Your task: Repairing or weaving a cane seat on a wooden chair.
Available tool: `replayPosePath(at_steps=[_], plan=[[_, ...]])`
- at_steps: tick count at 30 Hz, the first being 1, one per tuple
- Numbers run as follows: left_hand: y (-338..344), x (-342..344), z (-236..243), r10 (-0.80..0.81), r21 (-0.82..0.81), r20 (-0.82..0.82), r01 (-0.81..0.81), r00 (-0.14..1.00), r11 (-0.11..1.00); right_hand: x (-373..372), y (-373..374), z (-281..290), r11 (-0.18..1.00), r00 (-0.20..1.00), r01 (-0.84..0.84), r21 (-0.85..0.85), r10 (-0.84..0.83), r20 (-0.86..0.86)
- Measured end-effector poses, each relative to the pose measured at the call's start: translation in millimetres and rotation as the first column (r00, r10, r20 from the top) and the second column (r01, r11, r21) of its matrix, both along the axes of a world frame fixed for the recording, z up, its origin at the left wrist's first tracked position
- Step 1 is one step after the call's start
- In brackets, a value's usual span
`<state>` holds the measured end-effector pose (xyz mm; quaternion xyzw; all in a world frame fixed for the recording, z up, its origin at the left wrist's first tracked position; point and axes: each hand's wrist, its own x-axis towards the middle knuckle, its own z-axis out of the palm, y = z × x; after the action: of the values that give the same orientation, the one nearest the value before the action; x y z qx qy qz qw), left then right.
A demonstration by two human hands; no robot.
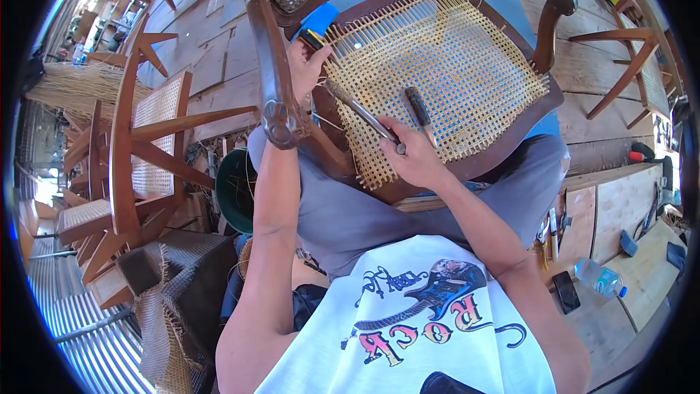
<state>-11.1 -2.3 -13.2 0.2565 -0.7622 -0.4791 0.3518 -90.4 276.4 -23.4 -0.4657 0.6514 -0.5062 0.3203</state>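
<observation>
An armchair with a dark carved wooden frame (271, 66) lies before my lap, with woven cane webbing (452, 66) laid over its seat. Loose strands stick out along the webbing's edges. At the seat's far left corner, my left hand (306, 66) is closed on a small black-and-yellow object (313, 39); its lower part is hidden by my fingers. My right hand (412, 149) grips a metal-shafted tool (368, 118), slanting across the webbing toward my left hand. On the cane beside my right hand rests a dark-handled tool (417, 106) with a metal blade.
Wooden chairs with cane panels (157, 138) crowd the left side; another chair (634, 66) stands at right. A dark green bucket (235, 191) sits by my left knee. A water bottle (599, 277) and a phone (565, 292) lie at lower right.
</observation>
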Motion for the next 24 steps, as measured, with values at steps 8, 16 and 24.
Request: replayPosePath(at_steps=[8, 16, 24], plan=[[-6, 1, -4, -0.051, 0.011, 0.042, 0.050, 0.998, 0.999, -11, -22, 17, 0.996, 0.999, 0.031, 0.085, -0.029, -0.029], [-15, 3, -10, 0.054, -0.011, -0.074, -0.055, 0.996, 0.998, -9, -9, 0, 0.992, 0.992, 0.121, 0.020, -0.122, 0.027], [0, -3, 5, 0.061, -0.049, 0.032, -0.059, 0.998, 0.997, -40, -15, -27, 0.918, 0.907, 0.397, 0.015, -0.394, 0.148]])
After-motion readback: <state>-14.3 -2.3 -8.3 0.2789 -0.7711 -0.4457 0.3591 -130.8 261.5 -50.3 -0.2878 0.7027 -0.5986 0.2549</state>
